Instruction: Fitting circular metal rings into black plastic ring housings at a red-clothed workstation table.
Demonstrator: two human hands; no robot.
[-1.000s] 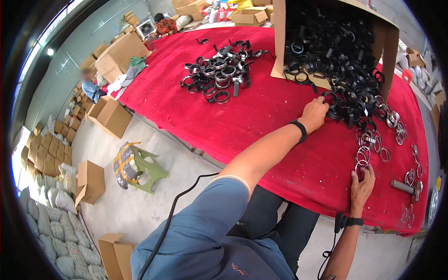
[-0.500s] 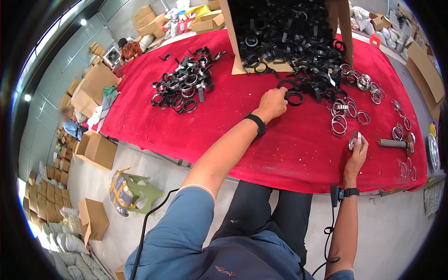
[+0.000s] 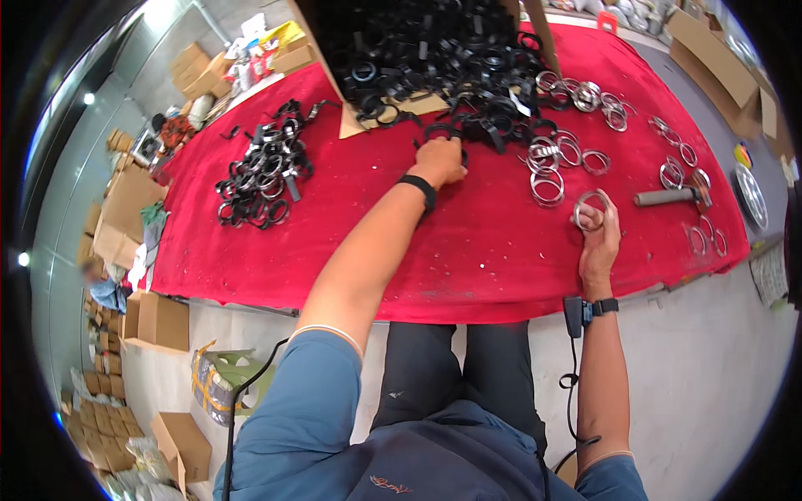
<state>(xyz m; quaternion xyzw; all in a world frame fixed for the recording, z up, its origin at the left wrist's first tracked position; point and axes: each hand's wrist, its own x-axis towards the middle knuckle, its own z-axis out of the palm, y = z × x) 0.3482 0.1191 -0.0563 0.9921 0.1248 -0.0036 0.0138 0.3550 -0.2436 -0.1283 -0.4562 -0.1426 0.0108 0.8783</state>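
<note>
My left hand [image 3: 440,160] reaches to the near edge of a spill of black rings [image 3: 493,125], fingers curled down onto a black ring [image 3: 464,157] that the hand mostly hides. Farther right, my right hand [image 3: 600,242] is raised a little over the cloth, with a thin silver metal ring [image 3: 577,212] pinched upright between thumb and fingers. Several loose silver rings [image 3: 547,189] lie just beyond it. To the right of that hand rests a hammer [image 3: 664,197] with a greyish handle.
A cardboard box [image 3: 317,42] full of black rings lies open toward me on the red cloth [image 3: 359,242]. At the left is a heap of black-and-silver rings [image 3: 267,171]. A silver round plate [image 3: 750,197] and an open carton [image 3: 718,75] stand at the right.
My view has shifted, so the table appears farther left. The right hand has lifted and turned the silver ring to face me. My left hand has closed in over a black ring.
</note>
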